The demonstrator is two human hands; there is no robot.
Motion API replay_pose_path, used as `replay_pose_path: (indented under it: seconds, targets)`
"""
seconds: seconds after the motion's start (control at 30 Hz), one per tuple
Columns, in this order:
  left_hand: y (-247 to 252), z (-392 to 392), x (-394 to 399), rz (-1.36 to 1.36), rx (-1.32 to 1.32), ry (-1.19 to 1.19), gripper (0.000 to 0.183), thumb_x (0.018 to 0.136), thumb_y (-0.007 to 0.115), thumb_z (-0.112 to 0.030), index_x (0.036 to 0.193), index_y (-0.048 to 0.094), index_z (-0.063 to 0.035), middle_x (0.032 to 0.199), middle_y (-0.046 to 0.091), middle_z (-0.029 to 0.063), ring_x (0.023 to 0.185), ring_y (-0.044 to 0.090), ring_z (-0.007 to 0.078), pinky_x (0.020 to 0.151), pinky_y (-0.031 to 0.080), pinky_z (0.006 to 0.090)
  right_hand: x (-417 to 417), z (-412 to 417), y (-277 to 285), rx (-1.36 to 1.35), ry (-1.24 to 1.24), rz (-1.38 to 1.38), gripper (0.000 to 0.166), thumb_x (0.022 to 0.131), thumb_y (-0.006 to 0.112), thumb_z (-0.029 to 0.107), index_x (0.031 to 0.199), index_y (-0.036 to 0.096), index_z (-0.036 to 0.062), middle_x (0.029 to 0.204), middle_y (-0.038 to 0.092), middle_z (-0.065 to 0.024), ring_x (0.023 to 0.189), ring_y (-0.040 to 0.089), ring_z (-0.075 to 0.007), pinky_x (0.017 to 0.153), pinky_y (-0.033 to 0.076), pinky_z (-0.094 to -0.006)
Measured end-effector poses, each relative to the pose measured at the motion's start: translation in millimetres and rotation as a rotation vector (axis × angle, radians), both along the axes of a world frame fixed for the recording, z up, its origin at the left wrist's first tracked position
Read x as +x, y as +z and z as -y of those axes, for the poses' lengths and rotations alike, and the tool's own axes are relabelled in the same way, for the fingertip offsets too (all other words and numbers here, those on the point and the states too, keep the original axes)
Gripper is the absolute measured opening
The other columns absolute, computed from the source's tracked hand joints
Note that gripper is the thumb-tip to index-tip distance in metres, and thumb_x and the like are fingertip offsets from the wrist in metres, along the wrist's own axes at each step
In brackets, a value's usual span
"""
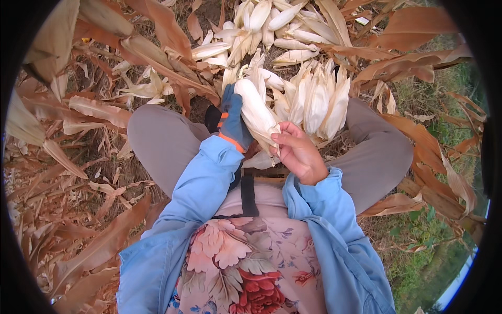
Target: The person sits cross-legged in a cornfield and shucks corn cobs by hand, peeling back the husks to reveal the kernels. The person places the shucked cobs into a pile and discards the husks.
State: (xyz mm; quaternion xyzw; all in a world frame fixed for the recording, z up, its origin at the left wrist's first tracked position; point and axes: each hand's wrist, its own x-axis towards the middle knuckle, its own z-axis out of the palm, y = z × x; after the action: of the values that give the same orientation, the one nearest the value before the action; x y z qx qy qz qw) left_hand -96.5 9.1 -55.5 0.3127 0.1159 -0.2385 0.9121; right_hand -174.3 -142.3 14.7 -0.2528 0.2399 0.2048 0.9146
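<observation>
A pale husk-covered corn ear (253, 102) lies tilted between my two hands. My left hand (235, 114), in a blue-grey glove with orange trim, supports its left side. The bare fingers of my right hand (296, 147) pinch the husk at the lower end. Just beyond, an upright cluster of pale corn husks (313, 100) stands against my right leg. Whether ears are inside those husks, I cannot tell. Another loose piece of husk (262, 160) shows beneath my hands.
Farther out lies a heap of husked-over corn ears (270, 29). Dry brown corn leaves and stalks (160, 59) crowd in from the left, with more leaves (427, 153) on the right. My bent knees (160, 133) flank the work. Green grass (415, 263) grows at lower right.
</observation>
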Motion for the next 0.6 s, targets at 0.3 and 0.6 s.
replay_pose_path:
  seconds: [0.3, 0.6]
  targets:
    - [56, 25, 5, 0.237, 0.165, -0.048, 0.028, 0.087, 0.051, -0.015, 0.113, 0.045, -0.0046, 0.096, 0.054, 0.0062, 0.083, 0.056, 0.0141, 0.07, 0.051, 0.0298, 5, 3, 12, 0.049, -0.11, 0.08, 0.023, 0.077, 0.06, -0.004, 0.095, 0.048, 0.0065, 0.093, 0.057, -0.0055, 0.082, 0.054, -0.0135, 0.063, 0.043, -0.0286]
    - [7, 10, 18, 0.242, 0.19, -0.194, 0.07, 0.083, 0.04, -0.062, 0.134, 0.036, -0.0149, 0.129, 0.045, 0.0119, 0.113, 0.048, 0.0299, 0.097, 0.041, 0.043, 7, -2, 10, 0.043, -0.122, 0.098, 0.023, 0.078, 0.059, -0.003, 0.097, 0.049, 0.0051, 0.096, 0.056, -0.0072, 0.081, 0.053, -0.0142, 0.06, 0.042, -0.0276]
